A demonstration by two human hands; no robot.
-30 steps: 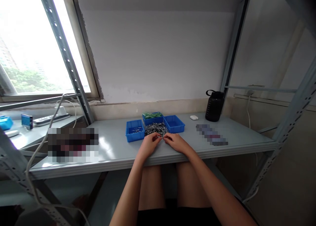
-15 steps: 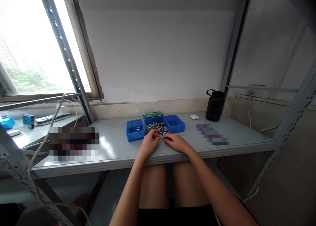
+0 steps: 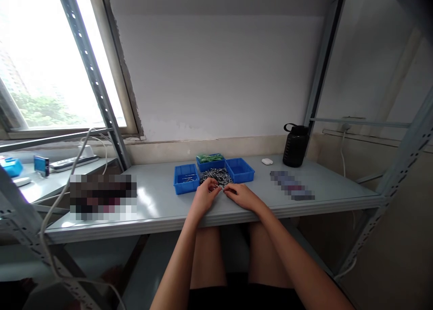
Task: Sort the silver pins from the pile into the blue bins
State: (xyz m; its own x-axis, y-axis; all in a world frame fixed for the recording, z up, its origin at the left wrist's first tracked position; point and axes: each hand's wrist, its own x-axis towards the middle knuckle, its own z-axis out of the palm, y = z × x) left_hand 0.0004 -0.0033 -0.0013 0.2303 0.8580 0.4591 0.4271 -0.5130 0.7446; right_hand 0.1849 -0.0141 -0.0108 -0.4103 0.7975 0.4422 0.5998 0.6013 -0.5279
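Observation:
My left hand (image 3: 207, 197) is closed in a pinch at the front of a heap of small metal pins (image 3: 216, 175). A thin silver piece, like one of those pins, shows at its fingertips. Close beside it, my right hand (image 3: 241, 196) is also pinched, its fingertips almost meeting the left ones. Whatever it holds is too small to make out. The heap, silver and dark, lies between blue bins. A few similar pins lie in the left blue bin (image 3: 186, 189). Green packets (image 3: 209, 158) fill the rear blue bin (image 3: 212, 166).
The right blue bin (image 3: 241, 171) stands beside the heap. Farther right are a white case (image 3: 267, 161), a black bottle (image 3: 295, 146) and a blurred-out item (image 3: 291, 186). Another blurred-out item (image 3: 103, 196) lies left. Metal posts and a white cable (image 3: 64, 183) flank the grey table (image 3: 155, 174).
My knees have moved farther apart under the table. Both hands stay almost in place, fingertips together, and the view has shifted very slightly.

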